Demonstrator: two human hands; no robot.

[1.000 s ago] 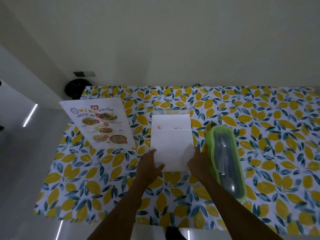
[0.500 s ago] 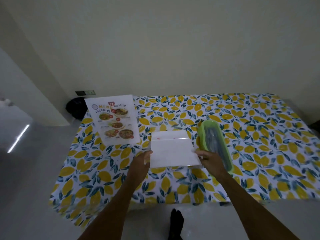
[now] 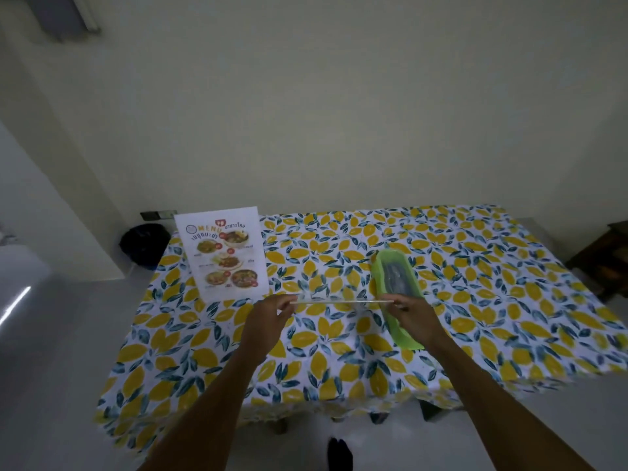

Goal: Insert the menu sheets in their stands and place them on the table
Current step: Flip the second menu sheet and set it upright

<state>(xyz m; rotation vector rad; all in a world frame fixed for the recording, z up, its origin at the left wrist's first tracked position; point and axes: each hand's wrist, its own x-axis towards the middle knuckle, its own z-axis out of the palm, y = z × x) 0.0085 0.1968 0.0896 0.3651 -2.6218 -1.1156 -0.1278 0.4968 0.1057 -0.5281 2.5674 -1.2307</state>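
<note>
Two hands, left [image 3: 268, 312] and right [image 3: 413, 312], each grip pinching an end of one stand [image 3: 339, 301], seen edge-on as a thin pale line above the lemon-print tabletop [image 3: 475, 283]; one printed menu sheet [image 3: 226, 254] far left, one green container [image 3: 396, 283] right

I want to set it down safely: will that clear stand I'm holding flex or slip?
The clear stand looks stiff: it spans straight between left hand and right hand without sagging. Its glossy, thin edges probably feel slippery, so pinch firmly. It looks light.
</note>
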